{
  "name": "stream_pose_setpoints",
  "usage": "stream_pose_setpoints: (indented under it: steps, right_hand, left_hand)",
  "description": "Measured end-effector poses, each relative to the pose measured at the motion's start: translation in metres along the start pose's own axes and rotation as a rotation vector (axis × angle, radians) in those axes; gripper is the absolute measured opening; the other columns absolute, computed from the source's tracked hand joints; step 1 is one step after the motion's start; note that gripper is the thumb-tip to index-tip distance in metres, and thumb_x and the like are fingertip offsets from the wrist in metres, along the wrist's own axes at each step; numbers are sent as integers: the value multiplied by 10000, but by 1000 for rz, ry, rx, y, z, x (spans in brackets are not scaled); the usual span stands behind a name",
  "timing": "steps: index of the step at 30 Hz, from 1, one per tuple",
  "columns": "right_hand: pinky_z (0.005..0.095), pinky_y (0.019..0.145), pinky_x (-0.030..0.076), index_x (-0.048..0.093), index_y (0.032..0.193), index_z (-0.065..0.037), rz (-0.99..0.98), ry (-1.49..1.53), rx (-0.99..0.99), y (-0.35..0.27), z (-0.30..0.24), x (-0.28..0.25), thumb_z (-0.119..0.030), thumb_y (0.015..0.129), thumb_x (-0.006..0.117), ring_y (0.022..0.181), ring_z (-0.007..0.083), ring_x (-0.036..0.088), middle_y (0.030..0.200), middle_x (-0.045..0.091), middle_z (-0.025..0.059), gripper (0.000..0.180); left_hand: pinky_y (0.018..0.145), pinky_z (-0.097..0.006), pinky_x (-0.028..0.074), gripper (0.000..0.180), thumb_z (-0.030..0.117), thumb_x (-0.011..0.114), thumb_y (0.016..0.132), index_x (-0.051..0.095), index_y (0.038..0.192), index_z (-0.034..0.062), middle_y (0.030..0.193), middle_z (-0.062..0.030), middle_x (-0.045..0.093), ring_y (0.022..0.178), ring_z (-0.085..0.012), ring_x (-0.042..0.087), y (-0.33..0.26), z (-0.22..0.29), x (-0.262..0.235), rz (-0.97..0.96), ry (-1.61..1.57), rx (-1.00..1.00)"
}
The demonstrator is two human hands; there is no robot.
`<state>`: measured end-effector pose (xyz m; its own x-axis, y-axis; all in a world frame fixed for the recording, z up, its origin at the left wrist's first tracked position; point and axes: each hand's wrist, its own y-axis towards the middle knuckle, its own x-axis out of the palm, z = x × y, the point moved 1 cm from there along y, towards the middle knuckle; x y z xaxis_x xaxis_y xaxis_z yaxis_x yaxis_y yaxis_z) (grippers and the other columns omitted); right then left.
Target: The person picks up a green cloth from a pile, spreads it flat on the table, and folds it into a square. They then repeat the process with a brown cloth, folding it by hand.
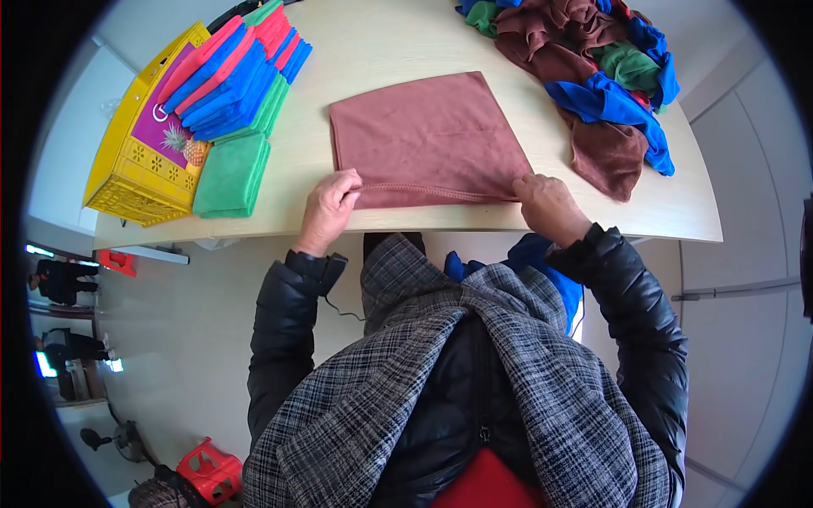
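Observation:
A brown towel lies doubled over on the table in front of me, its stitched hem running along the near side. My left hand pinches the near left corner between thumb and fingers. At the near right corner, my right hand grips the same hem. Between the two hands the hem looks stretched fairly straight, close to the table's front edge. The towel's far side rests flat, with a few faint creases.
Folded towels in red, blue and green are stacked at the left, beside a yellow plastic crate. A loose heap of brown, blue and green towels covers the right back of the table. Red stools stand on the floor.

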<state>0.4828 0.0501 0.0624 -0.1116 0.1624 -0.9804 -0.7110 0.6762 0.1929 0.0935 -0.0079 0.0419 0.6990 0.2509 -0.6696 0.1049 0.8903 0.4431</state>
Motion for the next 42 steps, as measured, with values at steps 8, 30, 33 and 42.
stream_pose_setpoints:
  steps: [8, 30, 33, 42]
  right_hand:
    - [440, 728, 526, 599, 902, -38, -154, 227, -4, 0, -25, -17, -64, 828, 586, 825, 335, 663, 835, 646, 158, 79]
    - [454, 1178, 304, 468, 1452, -75, 0, 139, -43, 23, -25, 33, -344, 952, 577, 1443, 330, 344, 1550, 392, 139, 578]
    - [457, 1195, 271, 436, 1479, -80, -147, 267, -12, 37, -7, 14, -385, 965, 555, 1463, 332, 313, 1571, 362, 144, 609]
    - [480, 1214, 208, 350, 1538, -91, -100, 133, -13, 100, -30, 53, -502, 993, 463, 1500, 339, 240, 1606, 305, 154, 692]
  left_hand:
    - [938, -405, 490, 195, -68, 659, 762, 617, 920, 38, 1096, -109, 669, 1100, -312, 627, -28, 10, -40, 3, 237, 122]
    - [1134, -442, 348, 560, 277, 613, 955, 465, 1452, 66, 1521, -172, 424, 1394, -335, 410, 17, -25, -11, -326, 546, 45]
    - [1158, -461, 313, 571, 326, 577, 977, 444, 1464, 59, 1536, -182, 402, 1413, -332, 390, 21, -16, -28, -497, 737, -262]
    - [1177, -524, 252, 677, 459, 531, 985, 353, 1528, 95, 1585, -164, 329, 1468, -330, 302, 81, -2, 50, -401, 581, 162]
